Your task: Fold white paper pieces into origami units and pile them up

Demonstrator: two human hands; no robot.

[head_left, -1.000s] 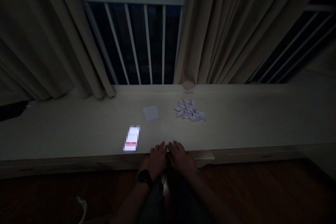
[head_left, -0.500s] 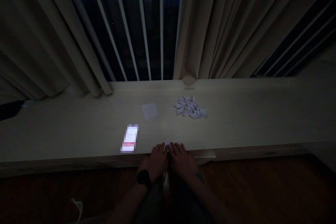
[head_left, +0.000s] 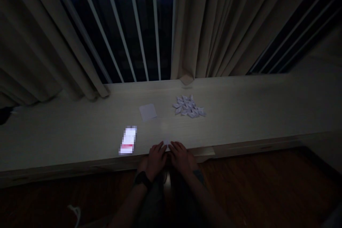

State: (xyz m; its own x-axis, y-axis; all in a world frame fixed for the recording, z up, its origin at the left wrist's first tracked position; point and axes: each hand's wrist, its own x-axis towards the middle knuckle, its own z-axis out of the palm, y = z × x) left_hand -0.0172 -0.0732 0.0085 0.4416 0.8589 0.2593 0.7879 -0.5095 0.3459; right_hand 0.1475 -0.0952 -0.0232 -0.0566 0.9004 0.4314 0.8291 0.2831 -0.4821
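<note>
At the front edge of the pale ledge, my left hand (head_left: pixel 157 156) and my right hand (head_left: pixel 178 155) meet over a small piece of white paper (head_left: pixel 167 143). The fingers of both hands are curled and closed on it from either side, so most of the paper is hidden. Its folds are too small and dark to make out. Farther back lies a cluster of several small folded paper pieces (head_left: pixel 189 106). To the left of that, a flat stack of square white paper (head_left: pixel 148 112) rests on the ledge.
A lit phone (head_left: pixel 128 140), its screen blurred out, lies left of my hands. Beige curtains (head_left: pixel 195 25) hang behind the ledge (head_left: pixel 240 110), beside white window bars (head_left: pixel 135 32). A partly pulled-out drawer (head_left: pixel 204 153) is under the edge. A white cord (head_left: pixel 76 213) shows at lower left.
The whole view has shifted slightly, so things appear farther left. My fingers have bent more around the small paper, and the hands sit slightly farther apart at the fingertips.
</note>
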